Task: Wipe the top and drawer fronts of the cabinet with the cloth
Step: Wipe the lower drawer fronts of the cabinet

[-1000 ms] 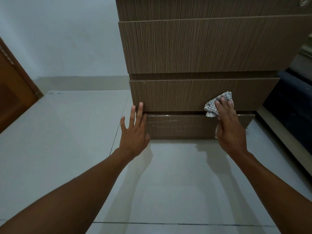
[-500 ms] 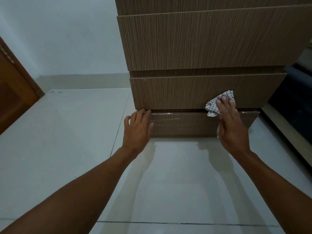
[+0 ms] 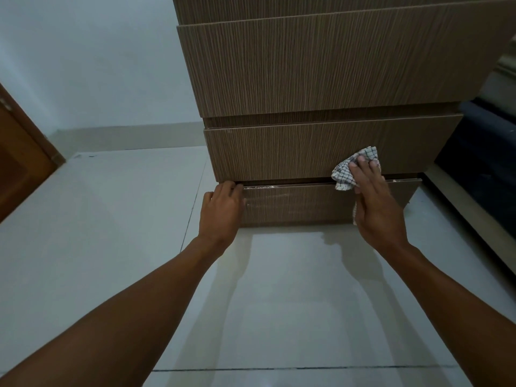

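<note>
Low against the pale tiled floor, beside an orange-brown wooden door at the far left, stands the tall brown wood-grain cabinet. At the left end of its lowest drawer front, the left hand hooks its fingertips over the dusty top edge, curled around that lip and holding nothing else. Further right, the right hand lies flat and extended, pressing the crumpled white cloth with a thin dark check against the wood where the second-lowest drawer front meets the bottom one, near their right end. The cloth is pinned under the fingers, with a corner hanging below the palm.

Each drawer front runs long from left to right, and nearly all of the unwiped bottom panel seems to lie to the left of the cloth. The right hand is the one placed to sweep leftward along that axis, toward the bracing left hand.
</note>
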